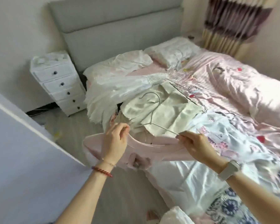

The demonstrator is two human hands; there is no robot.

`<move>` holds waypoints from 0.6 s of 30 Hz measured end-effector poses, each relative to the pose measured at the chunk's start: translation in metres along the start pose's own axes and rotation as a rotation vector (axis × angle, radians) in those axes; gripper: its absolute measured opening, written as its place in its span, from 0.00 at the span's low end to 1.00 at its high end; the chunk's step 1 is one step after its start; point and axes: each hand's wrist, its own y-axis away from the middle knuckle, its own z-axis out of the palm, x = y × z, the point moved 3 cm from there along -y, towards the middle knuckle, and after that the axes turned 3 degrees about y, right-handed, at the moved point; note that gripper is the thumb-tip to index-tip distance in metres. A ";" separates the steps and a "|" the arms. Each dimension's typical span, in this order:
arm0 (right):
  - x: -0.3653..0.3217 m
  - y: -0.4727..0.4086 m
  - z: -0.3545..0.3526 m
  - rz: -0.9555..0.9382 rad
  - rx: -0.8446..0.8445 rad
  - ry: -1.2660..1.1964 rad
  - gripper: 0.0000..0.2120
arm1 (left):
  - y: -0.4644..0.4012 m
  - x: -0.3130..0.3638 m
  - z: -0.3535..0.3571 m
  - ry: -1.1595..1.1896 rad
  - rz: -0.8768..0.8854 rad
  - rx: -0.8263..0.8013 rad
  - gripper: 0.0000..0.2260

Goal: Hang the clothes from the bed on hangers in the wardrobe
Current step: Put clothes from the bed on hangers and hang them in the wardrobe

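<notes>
here the left hand (115,139) pinches the pink top (153,151) neckline; right hand (195,144), at 3 o'clock, fingers closed on the wire hanger (153,110).

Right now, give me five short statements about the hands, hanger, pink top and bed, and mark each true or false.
1. Both hands hold the pink top. True: left hand, right hand.
2. The hanger is wooden. False: it is thin wire.
3. The bed holds no other clothes. False: several garments lie on it.
4. A white drawer unit stands beside the bed. True.
5. The left wrist wears a watch. False: it wears a red bead bracelet; the watch is on the right wrist.
</notes>
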 end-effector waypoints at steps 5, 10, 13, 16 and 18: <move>0.043 0.072 0.000 0.329 -0.290 -0.092 0.09 | -0.035 0.018 0.087 -0.005 -0.031 -0.527 0.04; 0.061 0.110 -0.043 0.618 -0.260 -0.201 0.09 | -0.033 0.042 0.152 -0.005 -0.023 -0.807 0.03; 0.070 0.116 -0.075 0.721 0.094 0.034 0.09 | -0.039 0.072 0.175 0.055 0.027 -0.768 0.05; 0.072 0.113 -0.103 0.721 0.434 0.299 0.09 | -0.050 0.111 0.189 0.180 0.102 -0.625 0.05; 0.076 0.111 -0.117 0.726 0.608 0.342 0.08 | -0.060 0.135 0.198 0.263 0.167 -0.525 0.04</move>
